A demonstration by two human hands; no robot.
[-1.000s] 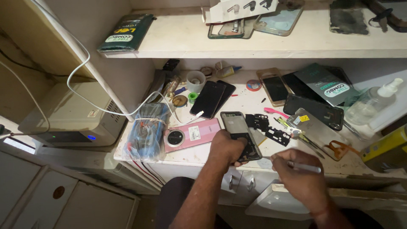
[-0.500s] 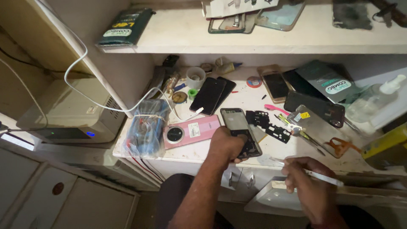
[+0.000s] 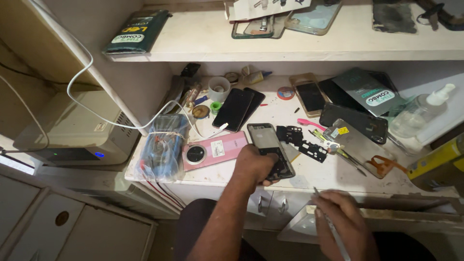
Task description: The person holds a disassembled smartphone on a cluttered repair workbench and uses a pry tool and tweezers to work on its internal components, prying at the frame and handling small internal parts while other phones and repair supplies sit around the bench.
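Note:
My left hand [image 3: 256, 164] grips the lower end of an opened phone body [image 3: 267, 141] that lies flat near the bench's front edge. My right hand [image 3: 340, 220] is below the bench edge, over an open drawer [image 3: 299, 227], and holds a thin metal tool [image 3: 333, 227] that points up towards the bench. A pink phone back with a round camera ring [image 3: 212, 151] lies just left of my left hand. Black inner cover pieces [image 3: 302, 142] lie right of the opened phone.
Two dark phones [image 3: 237, 108], a gold phone [image 3: 309, 95] and a black phone [image 3: 353, 122] lie on the bench. A bag of parts [image 3: 162, 147] sits at the left, a clear pump bottle [image 3: 418, 116] at the right, orange scissors [image 3: 382, 166] near the front. A shelf [image 3: 299, 43] hangs above.
My right hand has dropped from the bench edge down over the drawer, still holding the thin tool. My left hand stays on the opened phone.

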